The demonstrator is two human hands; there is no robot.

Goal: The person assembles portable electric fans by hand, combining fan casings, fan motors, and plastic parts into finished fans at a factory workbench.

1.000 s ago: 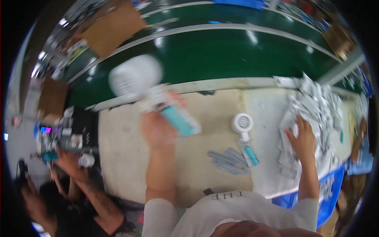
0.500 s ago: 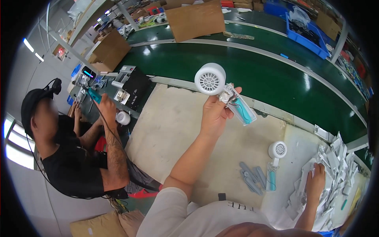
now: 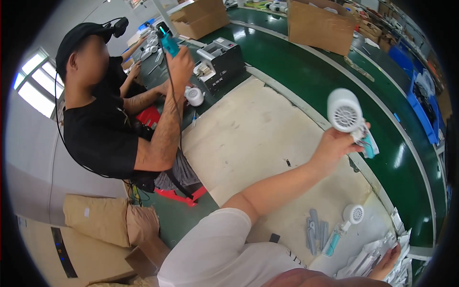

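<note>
My left hand (image 3: 334, 146) is closed around a white handheld fan (image 3: 345, 111), held up over the far side of the table. Its round grille faces me, and the opened handle shows a teal battery (image 3: 368, 146) with thin wires. At the lower right, my right hand (image 3: 388, 260) rests on a pile of white plastic parts (image 3: 366, 258), fingers stretched over them and partly hidden. Between my arms lie a second white fan (image 3: 354, 214) with a teal battery (image 3: 332, 244) in its open handle, and several grey handle pieces (image 3: 313, 232).
A green conveyor belt (image 3: 397, 160) runs past the table's (image 3: 239, 134) far edge, with a cardboard box (image 3: 319, 27) and a blue crate (image 3: 424, 112) beyond. At left a co-worker (image 3: 103, 110) holds up a teal tool (image 3: 169, 45) beside a black machine (image 3: 220, 64). A small dark piece (image 3: 288, 163) lies on the table.
The view has swung left, so the scene has shifted right and more of the co-worker shows. The fan stays in my left hand, its handle turned more edge-on. My right hand remains at the pile.
</note>
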